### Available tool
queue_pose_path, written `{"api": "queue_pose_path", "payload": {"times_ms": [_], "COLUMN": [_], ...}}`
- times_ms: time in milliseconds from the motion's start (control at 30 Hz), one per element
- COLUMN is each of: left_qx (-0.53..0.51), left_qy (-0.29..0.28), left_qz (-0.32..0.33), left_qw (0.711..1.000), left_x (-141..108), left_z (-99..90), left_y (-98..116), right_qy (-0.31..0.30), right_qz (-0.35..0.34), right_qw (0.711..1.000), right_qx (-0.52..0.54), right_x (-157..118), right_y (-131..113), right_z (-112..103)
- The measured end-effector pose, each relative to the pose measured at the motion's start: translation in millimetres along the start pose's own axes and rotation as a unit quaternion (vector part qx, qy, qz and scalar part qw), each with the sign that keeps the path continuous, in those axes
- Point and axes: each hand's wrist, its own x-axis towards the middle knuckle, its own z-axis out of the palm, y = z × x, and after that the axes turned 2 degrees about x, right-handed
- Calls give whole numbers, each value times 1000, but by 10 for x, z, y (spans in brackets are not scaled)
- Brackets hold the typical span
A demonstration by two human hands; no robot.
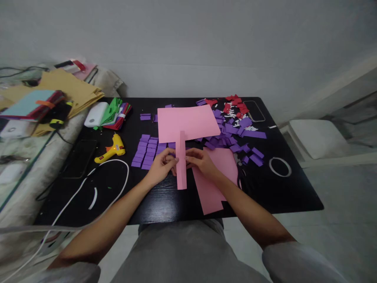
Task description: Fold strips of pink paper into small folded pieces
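Observation:
A narrow folded pink paper strip (181, 173) is held upright between my two hands. My left hand (163, 164) pinches its left edge, and my right hand (200, 160) pinches the right edge. The strip's upper end overlaps a wide pink sheet (185, 120) behind it. Under my right wrist lies more pink paper (207, 192), partly covered by the forearm. Rows of folded purple pieces (145, 151) lie left of the sheet, and a loose pile of purple pieces (229, 129) lies to its right.
On the black table (153, 208) are a yellow glue gun (116, 147), a white cable (126, 177), a dark phone (79, 157), a white ring (279, 167), red scraps (235, 102) and dark-handled scissors (240, 169). Brown envelopes (73, 88) lie at the left. A stool (316, 137) stands at the right.

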Motion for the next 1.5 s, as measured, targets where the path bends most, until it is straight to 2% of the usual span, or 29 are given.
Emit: {"api": "queue_pose_path", "payload": {"times_ms": [367,1067,1500], "left_qx": [5,10,14], "left_qy": [-6,-4,-1], "left_qz": [-7,3,-5], "left_qw": [1000,1000,1000], "left_x": [-8,6,-3], "left_z": [17,9,4], "left_y": [-5,-23,-15], "right_qy": [1,4,11], "right_qz": [-12,2,-13], "right_qw": [1000,1000,1000], "right_qx": [-13,-8,-15], "right_x": [33,10,16], "right_y": [82,41,48], "right_z": [-7,-11,3]}}
